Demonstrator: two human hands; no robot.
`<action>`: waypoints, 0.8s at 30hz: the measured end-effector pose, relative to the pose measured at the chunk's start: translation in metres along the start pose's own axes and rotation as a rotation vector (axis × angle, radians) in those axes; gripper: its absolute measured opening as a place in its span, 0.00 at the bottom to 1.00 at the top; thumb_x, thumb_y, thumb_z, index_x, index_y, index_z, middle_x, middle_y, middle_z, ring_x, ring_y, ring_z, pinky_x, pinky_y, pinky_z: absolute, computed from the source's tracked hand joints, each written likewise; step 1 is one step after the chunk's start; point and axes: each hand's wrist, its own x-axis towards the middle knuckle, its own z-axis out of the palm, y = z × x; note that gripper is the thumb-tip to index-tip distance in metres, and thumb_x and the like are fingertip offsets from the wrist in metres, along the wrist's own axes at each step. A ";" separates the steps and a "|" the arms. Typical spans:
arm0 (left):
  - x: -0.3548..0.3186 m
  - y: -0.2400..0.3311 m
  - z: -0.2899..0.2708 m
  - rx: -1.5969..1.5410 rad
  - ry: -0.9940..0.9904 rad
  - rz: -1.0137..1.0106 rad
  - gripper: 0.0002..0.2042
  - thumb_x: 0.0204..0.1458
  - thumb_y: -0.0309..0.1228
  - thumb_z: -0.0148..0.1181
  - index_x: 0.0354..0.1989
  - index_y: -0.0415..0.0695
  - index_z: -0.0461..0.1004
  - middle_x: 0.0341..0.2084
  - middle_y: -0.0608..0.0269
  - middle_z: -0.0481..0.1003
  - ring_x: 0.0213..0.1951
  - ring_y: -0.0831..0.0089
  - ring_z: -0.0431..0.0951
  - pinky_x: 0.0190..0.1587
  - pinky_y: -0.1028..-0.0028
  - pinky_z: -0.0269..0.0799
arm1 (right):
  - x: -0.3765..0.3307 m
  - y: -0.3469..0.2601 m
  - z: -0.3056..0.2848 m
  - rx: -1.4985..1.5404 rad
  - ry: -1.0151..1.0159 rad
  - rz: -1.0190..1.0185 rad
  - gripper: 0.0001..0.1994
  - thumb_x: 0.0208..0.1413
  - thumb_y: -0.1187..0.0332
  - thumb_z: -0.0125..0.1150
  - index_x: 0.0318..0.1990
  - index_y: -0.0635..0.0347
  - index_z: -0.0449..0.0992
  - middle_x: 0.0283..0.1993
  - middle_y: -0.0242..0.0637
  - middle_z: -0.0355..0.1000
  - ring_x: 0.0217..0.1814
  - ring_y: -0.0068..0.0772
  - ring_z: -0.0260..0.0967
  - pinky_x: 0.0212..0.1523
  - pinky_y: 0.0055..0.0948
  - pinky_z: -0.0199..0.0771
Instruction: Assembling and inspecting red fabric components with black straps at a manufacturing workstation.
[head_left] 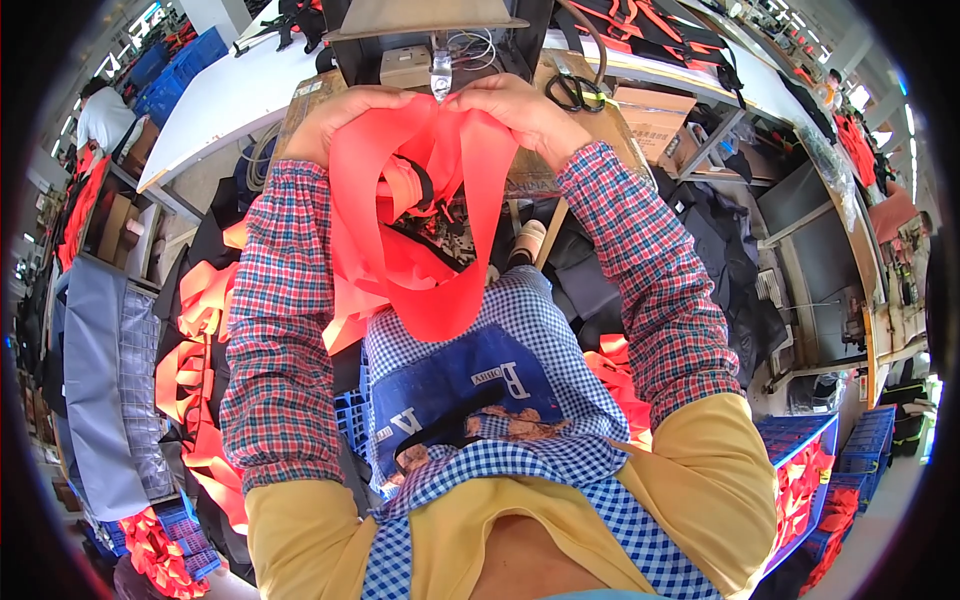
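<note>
Clearly, in the head view, both hands were busy with one thing, a wide red-orange strip point(440, 310). The left hand point(345, 112) gripped it, fingers pointing inward along its upper edge, and the right hand point(520, 108) pinched it between thumb and fingers from the other side. The strip was just below a small shiny metal part point(441, 75) of a machine, between the two hands, and hung from them in a broad loop in front of the checked apron point(540, 330). Whether it touched the metal part could not be told. Near the right hand, black-handled scissors point(575, 92) lay on the wooden tabletop point(612, 150), with a cardboard box point(655, 115) beyond them. Beside the left forearm hung a bundle of similar red-orange strips point(205, 300); dark cloth point(725, 250) lay heaped past the right sleeve, and a blue crate point(795, 440) holding more red-orange pieces stood at the lower right.
</note>
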 end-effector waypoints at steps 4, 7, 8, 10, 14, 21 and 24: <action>-0.003 0.003 0.006 0.039 -0.003 -0.011 0.13 0.53 0.30 0.58 0.45 0.37 0.74 0.39 0.60 0.77 0.41 0.72 0.77 0.48 0.75 0.71 | -0.001 -0.001 0.000 0.017 -0.016 -0.008 0.12 0.50 0.72 0.60 0.41 0.70 0.77 0.37 0.39 0.76 0.35 0.26 0.74 0.37 0.22 0.76; -0.011 0.004 0.006 0.039 0.016 -0.001 0.13 0.53 0.31 0.59 0.45 0.37 0.74 0.39 0.60 0.77 0.41 0.72 0.77 0.47 0.76 0.70 | -0.003 -0.002 0.000 -0.003 -0.029 -0.025 0.12 0.51 0.72 0.61 0.42 0.69 0.76 0.37 0.37 0.76 0.37 0.25 0.74 0.40 0.22 0.76; -0.015 0.007 0.004 0.040 0.018 0.000 0.13 0.53 0.31 0.59 0.45 0.37 0.74 0.39 0.60 0.77 0.41 0.72 0.77 0.47 0.76 0.70 | -0.005 -0.005 -0.004 -0.002 -0.030 -0.027 0.12 0.51 0.72 0.61 0.42 0.69 0.76 0.37 0.37 0.76 0.37 0.25 0.74 0.40 0.22 0.76; -0.024 0.014 0.003 0.065 0.065 0.010 0.14 0.53 0.32 0.59 0.45 0.38 0.74 0.39 0.61 0.77 0.39 0.73 0.77 0.47 0.76 0.71 | -0.017 -0.017 -0.019 0.013 -0.002 -0.041 0.13 0.52 0.70 0.62 0.42 0.68 0.76 0.37 0.35 0.76 0.39 0.23 0.73 0.41 0.21 0.74; -0.029 0.008 0.011 0.098 0.049 0.075 0.14 0.53 0.33 0.60 0.45 0.38 0.75 0.38 0.61 0.77 0.40 0.74 0.77 0.46 0.77 0.71 | -0.045 -0.024 -0.033 -0.284 -0.155 -0.090 0.12 0.52 0.66 0.62 0.40 0.66 0.79 0.39 0.33 0.77 0.43 0.21 0.72 0.47 0.21 0.70; -0.064 -0.013 0.076 0.343 0.008 0.111 0.17 0.55 0.37 0.59 0.46 0.36 0.73 0.37 0.65 0.77 0.39 0.78 0.76 0.45 0.79 0.70 | -0.133 -0.014 0.020 -0.251 -0.005 -0.075 0.33 0.52 0.53 0.66 0.56 0.72 0.65 0.54 0.42 0.69 0.55 0.28 0.65 0.55 0.27 0.68; -0.078 -0.021 0.131 0.418 -0.064 0.168 0.19 0.55 0.38 0.60 0.48 0.36 0.72 0.39 0.63 0.76 0.43 0.79 0.74 0.47 0.79 0.69 | -0.163 -0.002 0.046 0.056 -0.131 -0.115 0.21 0.52 0.63 0.67 0.51 0.66 0.72 0.47 0.34 0.74 0.49 0.22 0.68 0.51 0.24 0.69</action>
